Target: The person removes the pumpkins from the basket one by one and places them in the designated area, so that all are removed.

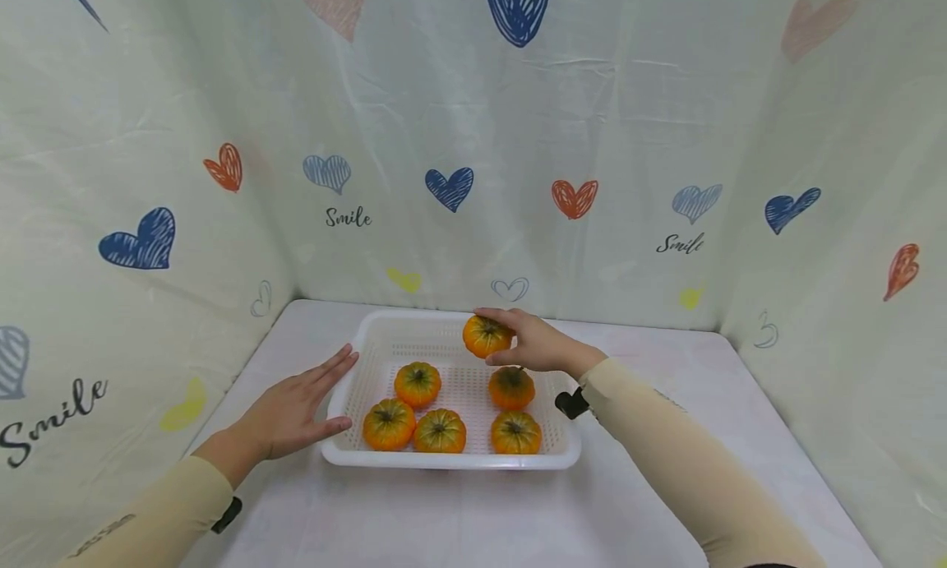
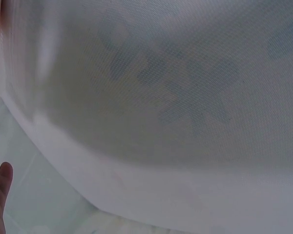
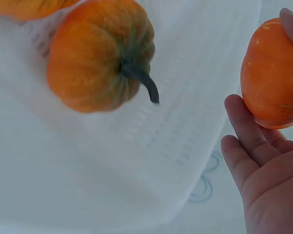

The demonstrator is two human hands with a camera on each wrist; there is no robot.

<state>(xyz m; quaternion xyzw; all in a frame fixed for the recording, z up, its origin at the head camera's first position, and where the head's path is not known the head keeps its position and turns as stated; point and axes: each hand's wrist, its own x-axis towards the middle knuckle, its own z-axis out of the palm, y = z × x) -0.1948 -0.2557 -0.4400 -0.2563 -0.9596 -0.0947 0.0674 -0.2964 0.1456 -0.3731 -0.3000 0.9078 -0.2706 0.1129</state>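
Note:
In the head view my right hand (image 1: 536, 344) grips a small orange pumpkin (image 1: 486, 336) over the far side of a white plastic basket (image 1: 451, 461). The right wrist view shows this held pumpkin (image 3: 273, 78) between thumb and fingers (image 3: 246, 126). Below that hand, a pumpkin with a dark curved stem (image 3: 100, 58) sits in the basket. Several more pumpkins rest inside: one at front right (image 1: 515, 432) and a cluster at the left, including one at the front (image 1: 440, 431). My left hand (image 1: 299, 408), fingers straight, is beside the basket's left rim; whether it touches is unclear.
The basket stands on a white-covered table (image 1: 473, 519). Behind and at both sides hangs a pale curtain (image 1: 473, 116) printed with hearts and "Smile" lettering. The left wrist view mostly shows the pale tablecloth (image 2: 161, 190) with a faint blue pattern.

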